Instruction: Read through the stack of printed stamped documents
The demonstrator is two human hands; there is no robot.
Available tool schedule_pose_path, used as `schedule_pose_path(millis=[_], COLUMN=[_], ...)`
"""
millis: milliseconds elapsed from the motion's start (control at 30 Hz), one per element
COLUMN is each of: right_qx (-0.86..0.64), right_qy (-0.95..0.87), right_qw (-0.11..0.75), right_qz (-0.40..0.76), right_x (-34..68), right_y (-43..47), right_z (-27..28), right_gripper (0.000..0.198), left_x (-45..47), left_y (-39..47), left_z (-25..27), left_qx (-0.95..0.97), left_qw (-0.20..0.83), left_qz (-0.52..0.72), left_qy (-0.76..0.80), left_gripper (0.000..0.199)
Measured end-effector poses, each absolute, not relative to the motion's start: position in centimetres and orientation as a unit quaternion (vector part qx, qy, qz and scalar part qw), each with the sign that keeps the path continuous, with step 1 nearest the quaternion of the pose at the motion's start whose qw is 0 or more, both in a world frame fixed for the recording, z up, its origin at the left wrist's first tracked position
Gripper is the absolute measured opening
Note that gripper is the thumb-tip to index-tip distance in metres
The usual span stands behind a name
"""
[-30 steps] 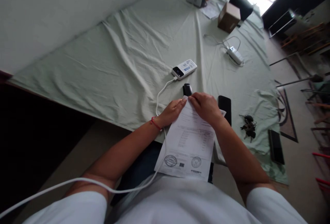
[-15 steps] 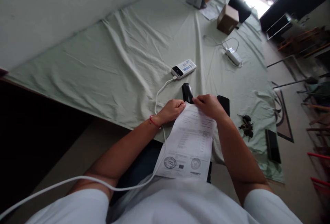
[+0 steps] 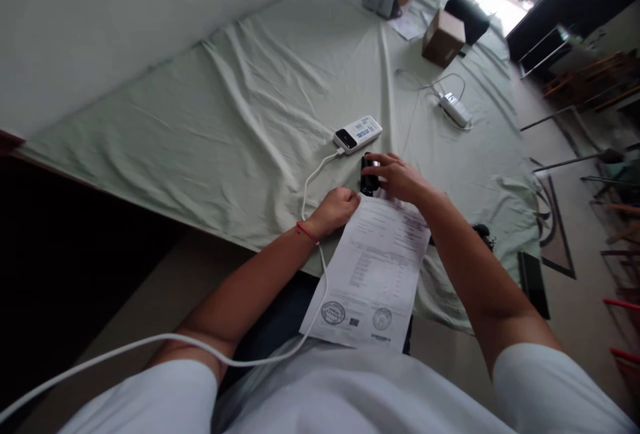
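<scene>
A printed paper [image 3: 375,267] with two round stamps hangs over the table's front edge towards my lap. My left hand [image 3: 337,211], with a red string at the wrist, is closed on the sheet's upper left corner. Just above the paper's top edge, a black stapler [image 3: 369,184] lies on the cloth. My right hand [image 3: 400,177] has its fingers over the stapler's right side, the thumb partly hidden. A white power bank [image 3: 358,134] with a dark display lies beyond the stapler, a white cable [image 3: 317,171] plugged into it.
A pale green cloth [image 3: 250,154] covers the table. Keys [image 3: 484,235] and a dark flat object [image 3: 534,284] lie to the right. Farther back are a second white device [image 3: 455,111] with a cable and a cardboard box [image 3: 443,39]. The white cable runs across my left arm.
My right hand has let go of the paper's upper edge and moved up onto the stapler, which has shifted slightly. My left hand still holds the paper.
</scene>
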State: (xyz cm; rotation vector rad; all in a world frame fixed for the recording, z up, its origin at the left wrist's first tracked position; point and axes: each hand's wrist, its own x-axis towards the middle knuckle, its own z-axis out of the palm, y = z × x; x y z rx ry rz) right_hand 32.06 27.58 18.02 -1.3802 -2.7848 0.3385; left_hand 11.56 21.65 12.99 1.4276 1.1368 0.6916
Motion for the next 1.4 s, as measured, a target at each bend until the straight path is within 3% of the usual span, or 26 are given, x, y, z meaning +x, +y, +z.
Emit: schedule_pose_path(millis=[300,500,667,1100,1233,1400], right_qx=[-0.451,-0.452,-0.478,-0.532,-0.51,-0.476], right_qy=[-0.885,-0.885,-0.866,-0.822,-0.83,-0.86], right_qw=[0.037,0.05,0.12,0.199,0.22,0.161], right_qz=[0.109,0.103,0.085,0.033,0.048,0.087], right_x=[32.1,31.8,31.4,30.3,30.1,30.5], right_y=[28.4,27.7,26.2,21.5,22.2,24.3], right_z=[17.3,17.7,17.5,16.0,16.5,18.1], right_gripper=[0.045,0.046,0.058,0.037,0.025,0.012], left_x=[12.5,13.2,13.2,13.7,13.0,11.8], left_y=[22.7,23.9,24.4,24.5,23.7,22.8], left_z=[13.2,13.0,13.2,12.7,12.3,11.7], left_qx=[0.693,0.637,0.612,0.676,0.707,0.683], left_qw=[0.424,0.491,0.497,0.422,0.443,0.497], left_qz=[0.254,0.245,0.216,0.186,0.249,0.348], left_qy=[0.525,0.542,0.575,0.574,0.493,0.406], left_gripper=[0.037,0.038,0.031,0.029,0.032,0.035])
